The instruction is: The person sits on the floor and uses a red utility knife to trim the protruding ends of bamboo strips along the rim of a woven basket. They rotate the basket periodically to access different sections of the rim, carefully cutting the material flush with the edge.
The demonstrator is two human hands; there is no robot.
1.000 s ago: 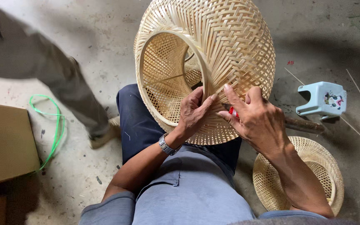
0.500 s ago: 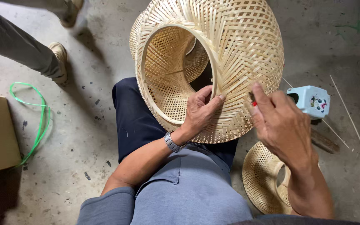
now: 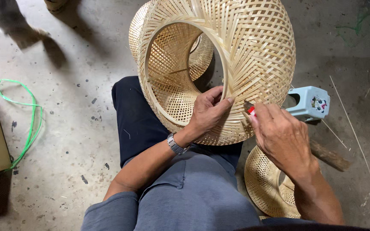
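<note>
The big woven bamboo basket (image 3: 236, 64) rests on your lap, its round opening turned to your left side. Your left hand (image 3: 208, 111) grips the basket's lower rim, thumb at the outside and fingers curled over the edge. Your right hand (image 3: 281, 137) is closed around a small red-handled tool (image 3: 250, 110), and its tip touches the weave just right of the left hand. Right of the basket stands a pale blue plastic stool (image 3: 309, 102). Below it, near your right forearm, a second smaller basket (image 3: 264, 184) lies on the concrete floor (image 3: 73, 128).
</note>
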